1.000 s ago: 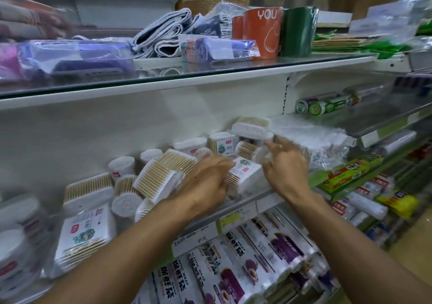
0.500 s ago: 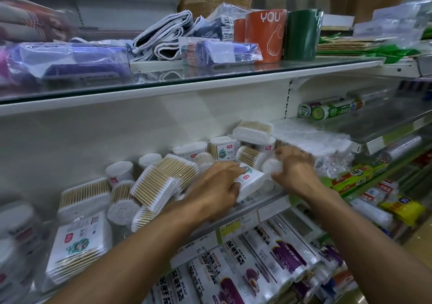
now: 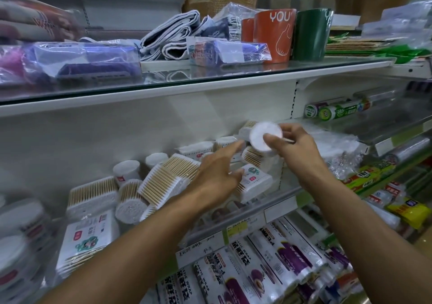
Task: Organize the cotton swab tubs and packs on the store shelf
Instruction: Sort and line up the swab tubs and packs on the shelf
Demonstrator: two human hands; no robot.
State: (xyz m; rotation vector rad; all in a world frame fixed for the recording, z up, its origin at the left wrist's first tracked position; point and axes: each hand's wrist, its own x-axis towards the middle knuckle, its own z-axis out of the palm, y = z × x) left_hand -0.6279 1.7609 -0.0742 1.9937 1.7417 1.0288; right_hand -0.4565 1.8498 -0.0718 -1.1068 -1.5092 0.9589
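Your right hand (image 3: 295, 150) grips a round white cotton swab tub (image 3: 265, 135), thumb and fingers curled round its rim, its flat pale end turned towards you. It is lifted clear of the white metal store shelf (image 3: 275, 200), held in front of the back panel above the other stock. Half a second ago this hand was down among the packs with the tub low on the shelf; now it is raised.

Your left hand (image 3: 216, 177) is spread, fingers straight and relaxed, holding nothing. It lies over a white rectangular swab pack with a green and red label (image 3: 253, 182), but you cannot tell whether the fingertips touch it. Earlier it was curled down on that pack.

Just left of it a clear rectangular box of wooden-stick swabs (image 3: 164, 182) leans tilted, the stick ends forming a ribbed tan face. Beside that lies a round tub on its side showing cotton tips (image 3: 129, 206), and two upright white cylinders (image 3: 127, 171) stand behind. A flat labelled pack (image 3: 87, 238) sits at the shelf front further left.

Below, glossy rolls of plastic wrap with purple print (image 3: 275, 264) lie in a row. On the glass shelf above stand an orange cup marked YOU (image 3: 274, 34) and a dark green cup (image 3: 312, 34), beside folded grey-and-white cloths (image 3: 170, 38).
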